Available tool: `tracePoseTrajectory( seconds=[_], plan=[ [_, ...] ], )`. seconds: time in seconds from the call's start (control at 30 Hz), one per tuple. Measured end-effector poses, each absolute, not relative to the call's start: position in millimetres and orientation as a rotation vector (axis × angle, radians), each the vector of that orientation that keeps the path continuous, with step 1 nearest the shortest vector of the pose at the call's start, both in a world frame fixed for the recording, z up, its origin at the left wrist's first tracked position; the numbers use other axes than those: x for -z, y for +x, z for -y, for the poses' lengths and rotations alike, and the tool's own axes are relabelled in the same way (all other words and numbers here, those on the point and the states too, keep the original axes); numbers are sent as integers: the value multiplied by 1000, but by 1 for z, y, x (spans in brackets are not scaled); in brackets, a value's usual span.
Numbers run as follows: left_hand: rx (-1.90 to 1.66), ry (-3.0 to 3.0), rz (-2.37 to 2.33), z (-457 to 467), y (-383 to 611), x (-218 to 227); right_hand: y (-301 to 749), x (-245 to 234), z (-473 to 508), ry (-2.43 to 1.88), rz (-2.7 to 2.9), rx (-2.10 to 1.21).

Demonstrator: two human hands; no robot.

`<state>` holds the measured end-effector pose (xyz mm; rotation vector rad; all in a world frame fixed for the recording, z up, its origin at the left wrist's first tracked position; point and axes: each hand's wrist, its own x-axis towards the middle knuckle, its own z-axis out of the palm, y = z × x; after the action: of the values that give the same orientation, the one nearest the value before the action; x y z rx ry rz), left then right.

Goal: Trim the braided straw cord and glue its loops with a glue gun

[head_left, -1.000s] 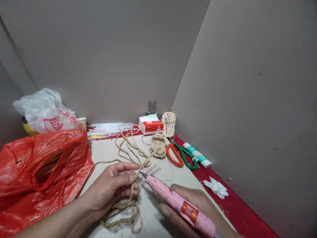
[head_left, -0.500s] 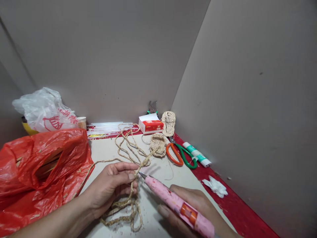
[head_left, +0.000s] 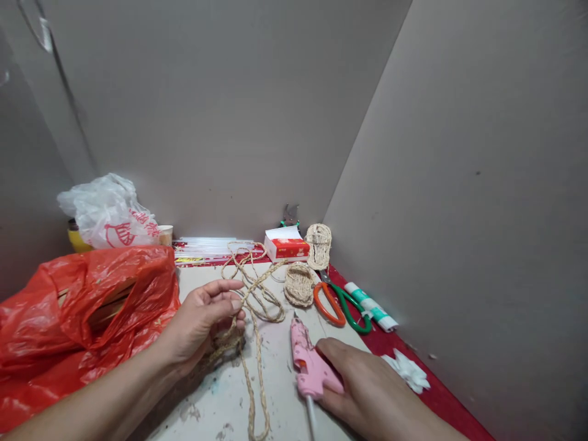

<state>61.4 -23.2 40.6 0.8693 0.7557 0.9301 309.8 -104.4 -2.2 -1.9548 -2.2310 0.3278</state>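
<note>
My left hand (head_left: 209, 315) pinches a braided straw cord (head_left: 257, 349) between thumb and fingers. Loops of the cord hang down in front of the hand and lie on the board beyond it. My right hand (head_left: 351, 380) is wrapped round a pink glue gun (head_left: 310, 364), its nozzle pointing away from me and apart from the cord. A glue stick sticks out of its rear end. Just beyond the nozzle lies a small woven straw slipper (head_left: 299, 285). A second straw slipper (head_left: 318, 246) leans at the back corner.
Orange- and green-handled scissors (head_left: 342, 306) lie right of the slippers, beside a green-white roll (head_left: 371, 306) and crumpled tissue (head_left: 407, 370). A red box (head_left: 289, 248), clear glue sticks (head_left: 209, 246) and a paper cup (head_left: 166, 235) line the back. A red plastic bag (head_left: 92, 306) fills the left.
My right hand has drawn the glue gun away from the cord and turned it upright in view. My left hand has lifted slightly, still holding the cord. The view has shifted a little.
</note>
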Motion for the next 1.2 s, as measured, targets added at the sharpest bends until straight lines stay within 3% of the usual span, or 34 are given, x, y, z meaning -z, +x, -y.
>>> tracePoseTrajectory(
  seconds=[0.17,0.4,0.53,0.97,1.1,1.2],
  plan=[
    [-961,971,-760,27,61,-46,317,-23,110,-1779,2222,-337],
    [-1000,1204,-778,38,62,-57,284,-91,124,-1138,2083,101],
    [-979,1263,-762,45,65,-62,263,-107,109,-1199,2242,150],
    [-985,1340,-758,50,67,-53,256,-82,78,-1394,2270,-88],
    [-971,1381,-806,54,69,-54,250,-76,81,-1378,2021,-369],
    [-963,1416,-830,57,70,-54,245,-70,82,-1378,1748,-777]
  ],
)
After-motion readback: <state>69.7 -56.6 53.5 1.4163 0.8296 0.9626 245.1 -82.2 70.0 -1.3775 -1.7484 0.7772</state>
